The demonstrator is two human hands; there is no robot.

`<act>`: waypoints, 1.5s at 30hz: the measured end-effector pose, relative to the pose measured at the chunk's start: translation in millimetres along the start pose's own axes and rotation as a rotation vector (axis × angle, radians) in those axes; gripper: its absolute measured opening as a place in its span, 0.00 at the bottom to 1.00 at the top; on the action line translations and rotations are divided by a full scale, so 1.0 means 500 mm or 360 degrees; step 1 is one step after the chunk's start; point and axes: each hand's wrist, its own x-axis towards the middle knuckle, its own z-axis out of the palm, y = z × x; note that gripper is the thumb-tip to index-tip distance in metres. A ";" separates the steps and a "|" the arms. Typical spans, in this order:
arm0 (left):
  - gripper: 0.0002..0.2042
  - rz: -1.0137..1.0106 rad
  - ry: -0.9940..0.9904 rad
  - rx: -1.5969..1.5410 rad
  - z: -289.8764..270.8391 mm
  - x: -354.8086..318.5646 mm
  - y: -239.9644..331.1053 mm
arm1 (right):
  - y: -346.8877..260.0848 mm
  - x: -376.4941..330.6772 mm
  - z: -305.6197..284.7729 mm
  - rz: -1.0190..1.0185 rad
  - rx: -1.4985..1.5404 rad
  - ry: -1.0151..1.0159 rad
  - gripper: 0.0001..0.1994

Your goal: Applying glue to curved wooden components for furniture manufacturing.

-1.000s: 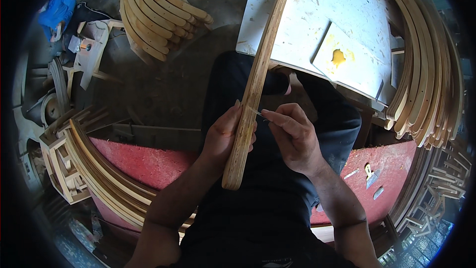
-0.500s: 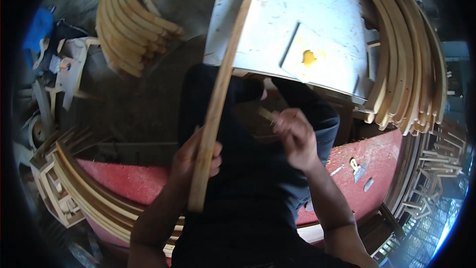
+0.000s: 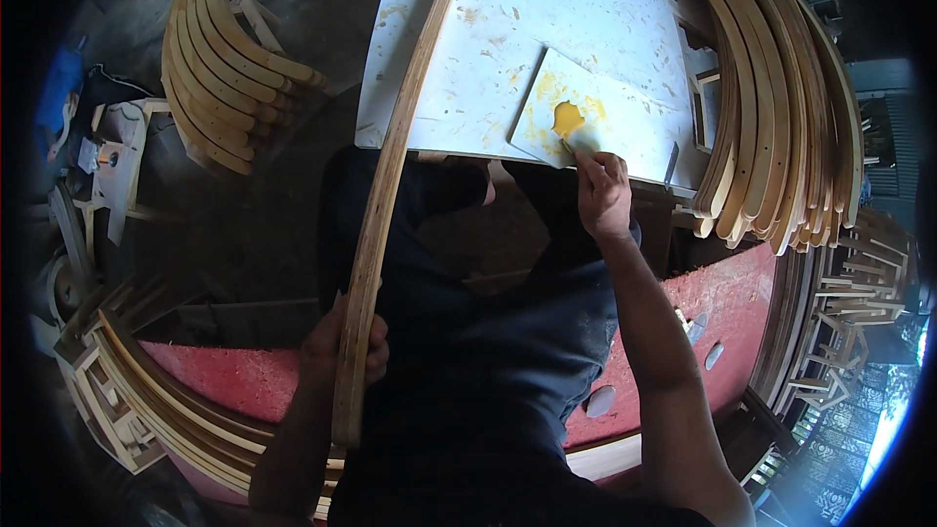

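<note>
My left hand [image 3: 342, 346] clamps the curved wooden strip [image 3: 390, 185] near its lower end; long, stiff, probably light. My right hand [image 3: 603, 197] pinches a small applicator at the yellow glue [image 3: 566, 119].

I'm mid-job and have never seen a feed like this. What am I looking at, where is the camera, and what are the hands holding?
There is no machine here: this is a person's view from a wide fisheye camera worn on the head, looking down, so straight edges bend near the rim. The left hand grips a long curved wooden strip that runs up over the lap. The right hand reaches to a small white board and holds a thin tool whose tip meets a yellow blob on it. The board lies on a white tabletop. Stacks of similar curved wooden pieces sit to the right and upper left.
</note>
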 end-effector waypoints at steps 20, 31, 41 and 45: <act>0.17 0.0149 -0.0432 -0.0106 0.227 0.481 -0.012 | -0.039 0.004 -0.006 0.0038 0.0034 -0.0088 0.12; 0.18 0.0172 -0.0487 -0.0127 0.243 0.474 -0.012 | -0.046 0.012 -0.019 0.0040 0.0106 -0.0160 0.09; 0.18 0.0150 -0.0499 -0.0160 0.245 0.468 -0.005 | -0.054 0.057 0.013 0.0449 0.0219 0.0049 0.06; 0.17 0.0154 -0.0549 -0.0164 0.246 0.466 -0.003 | -0.061 0.061 0.026 0.0373 0.0013 0.0047 0.07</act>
